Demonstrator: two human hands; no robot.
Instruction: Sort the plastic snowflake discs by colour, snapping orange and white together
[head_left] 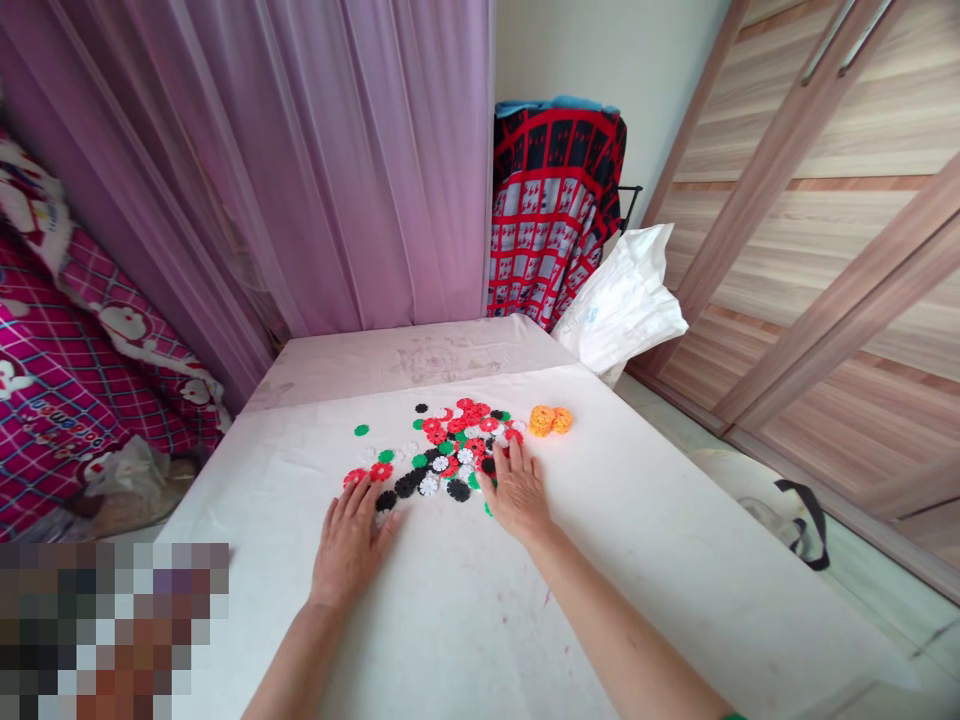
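Note:
A loose spread of small flower-shaped plastic discs (466,457) in red, black, white and green lies on the white-covered table (435,620). At its left edge my left hand (349,545) rests palm down with fingers stretched, the tips by two red discs (367,474) and a black disc (386,501). My right hand (517,492) lies flat over the right edge of the spread, fingers apart, touching or covering some discs. Just beyond it sit orange discs (550,420) gathered in two short stacks. What is under my palms is hidden.
Purple curtains (360,170) hang behind the table. A white plastic bag (626,295) stands against its far right corner, near a chair draped with red checked cloth (551,210). Wooden wardrobe doors (817,260) are on the right, a pink patterned cloth (97,400) on the left.

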